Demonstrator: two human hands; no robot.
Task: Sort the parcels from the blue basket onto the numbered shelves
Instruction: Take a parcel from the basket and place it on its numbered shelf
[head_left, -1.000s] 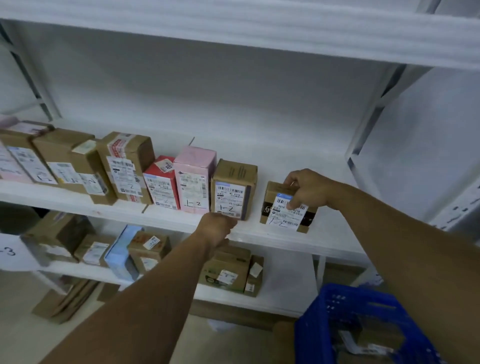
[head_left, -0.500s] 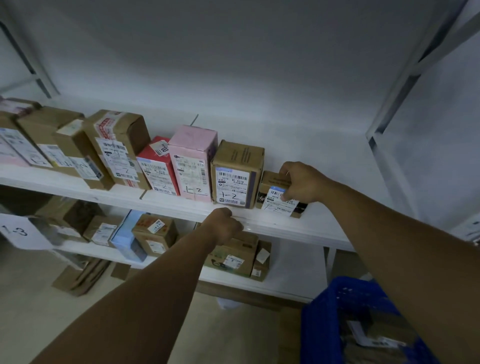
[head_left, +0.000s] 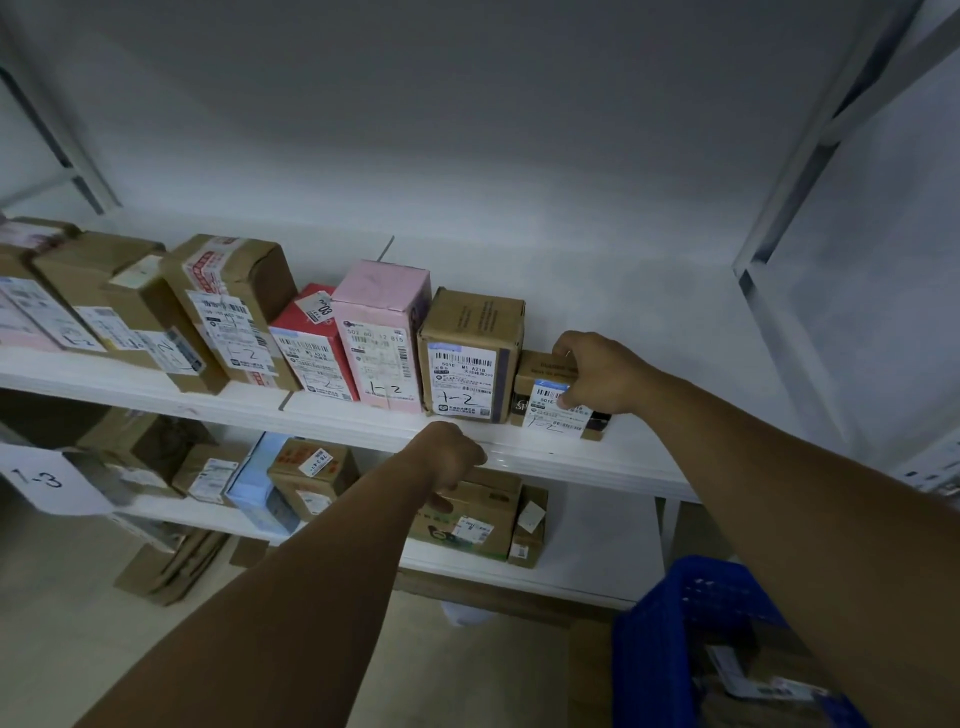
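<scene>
A small brown parcel (head_left: 543, 382) marked 1-2 stands on the white middle shelf (head_left: 623, 457), at the right end of a row of parcels. My right hand (head_left: 597, 371) grips its top right corner, thumb on the white label. It touches the taller brown box (head_left: 470, 353) on its left. My left hand (head_left: 449, 457) is curled on the front edge of the shelf, just below that box. The blue basket (head_left: 670, 649) sits at the lower right with parcels inside.
More parcels marked 1-2 fill the shelf to the left, among them a pink box (head_left: 382, 332) and a red one (head_left: 306, 348). The lower shelf bears a 1-3 sign (head_left: 41, 480) and several boxes. Flattened cardboard (head_left: 166, 566) lies on the floor. A metal upright (head_left: 779, 244) stands on the right.
My right hand slid the small parcel left along the shelf until it met the taller brown box. My left hand stayed on the shelf edge.
</scene>
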